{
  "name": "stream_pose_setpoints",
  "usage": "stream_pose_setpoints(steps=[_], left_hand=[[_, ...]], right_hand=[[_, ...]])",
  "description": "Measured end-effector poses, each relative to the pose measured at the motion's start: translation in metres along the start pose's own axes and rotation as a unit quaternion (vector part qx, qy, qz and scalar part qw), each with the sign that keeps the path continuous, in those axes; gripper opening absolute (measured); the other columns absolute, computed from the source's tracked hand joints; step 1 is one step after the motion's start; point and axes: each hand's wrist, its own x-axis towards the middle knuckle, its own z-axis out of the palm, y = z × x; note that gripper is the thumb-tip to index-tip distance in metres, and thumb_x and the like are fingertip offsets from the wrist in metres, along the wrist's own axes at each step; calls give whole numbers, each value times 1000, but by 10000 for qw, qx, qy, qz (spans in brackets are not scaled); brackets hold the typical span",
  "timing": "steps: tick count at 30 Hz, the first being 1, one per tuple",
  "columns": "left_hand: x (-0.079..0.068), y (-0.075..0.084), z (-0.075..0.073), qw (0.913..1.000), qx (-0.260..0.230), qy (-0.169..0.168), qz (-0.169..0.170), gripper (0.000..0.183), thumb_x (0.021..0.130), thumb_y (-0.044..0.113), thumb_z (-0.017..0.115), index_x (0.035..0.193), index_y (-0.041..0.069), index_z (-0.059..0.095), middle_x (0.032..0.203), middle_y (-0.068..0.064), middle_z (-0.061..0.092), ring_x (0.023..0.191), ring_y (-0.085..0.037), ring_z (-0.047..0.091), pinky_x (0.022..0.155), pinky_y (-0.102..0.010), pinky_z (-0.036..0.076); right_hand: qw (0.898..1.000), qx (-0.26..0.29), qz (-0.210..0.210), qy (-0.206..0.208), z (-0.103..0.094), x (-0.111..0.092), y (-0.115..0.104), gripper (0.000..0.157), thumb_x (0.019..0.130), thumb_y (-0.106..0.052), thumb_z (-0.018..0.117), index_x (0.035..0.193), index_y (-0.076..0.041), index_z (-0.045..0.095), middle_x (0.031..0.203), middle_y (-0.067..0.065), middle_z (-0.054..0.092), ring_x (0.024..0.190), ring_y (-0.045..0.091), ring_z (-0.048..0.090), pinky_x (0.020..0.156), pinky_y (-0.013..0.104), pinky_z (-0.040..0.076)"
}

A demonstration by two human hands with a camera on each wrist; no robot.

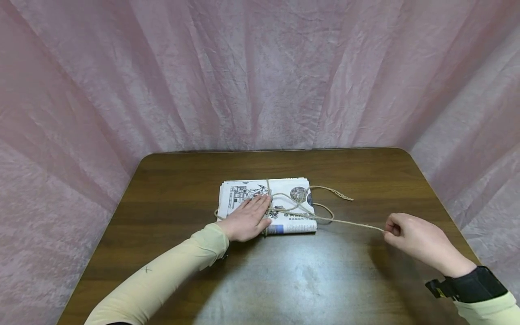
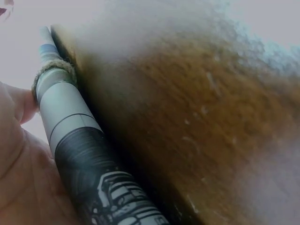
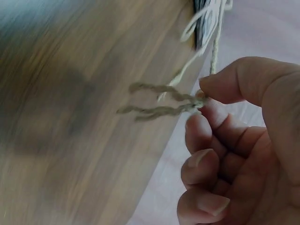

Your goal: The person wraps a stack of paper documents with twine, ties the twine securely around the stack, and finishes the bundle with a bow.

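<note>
1. Because the left hand (image 1: 245,221) lies flat from above, fingers extended, the stack of folded black-and-white newspaper (image 1: 281,186) beneath it is probably being kept from sliding.
2. Well to the right of that hand, the right hand (image 1: 416,239) pinches a tan twisted-fibre rope (image 1: 349,222) between thumb and fingers.
3. Between the hands, one strand runs nearly straight, suggesting tension that the flat palm likely counters.
4. Just beside the left fingertips, rope crosses the stack; near the left thumb, it wraps the folded edge, apparently binding the sheets.
5. Short tails poke past the right fingertips, so the pinch seems close to the rope's end.
6. Also between the hands, a loose end (image 1: 341,195) lies unheld on the brown wood-grain table (image 1: 183,180).
</note>
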Motion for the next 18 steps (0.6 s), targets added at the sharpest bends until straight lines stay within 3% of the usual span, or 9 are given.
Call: stream_pose_setpoints(steps=[10, 14, 18], left_hand=[[1, -2, 1, 10000, -20, -25, -24, 71, 108, 47, 27, 159, 5, 3, 164, -12, 7, 150, -29, 6, 119, -51, 9], [1, -2, 0, 10000, -27, -39, -13, 71, 108, 47, 27, 159, 5, 3, 164, -12, 7, 150, -29, 6, 119, -51, 9], [1, -2, 1, 10000, -36, -51, -2, 71, 108, 48, 26, 159, 5, 3, 164, -12, 6, 150, -29, 5, 119, -51, 8]], right_hand=[[9973, 94, 497, -529, -8, -11, 51, 14, 95, -25, 62, 85, -17, 57, 73, -3, 47, 61, 14, 40, 56, 34, 28], [9958, -10, 717, -574, -10, -12, 68, 17, 96, -25, 61, 86, -14, 54, 72, -1, 45, 61, 16, 39, 55, 34, 26], [9962, -236, 651, -527, -5, -7, 72, 19, 94, -26, 63, 83, -13, 54, 72, -1, 46, 62, 16, 42, 54, 34, 29]])
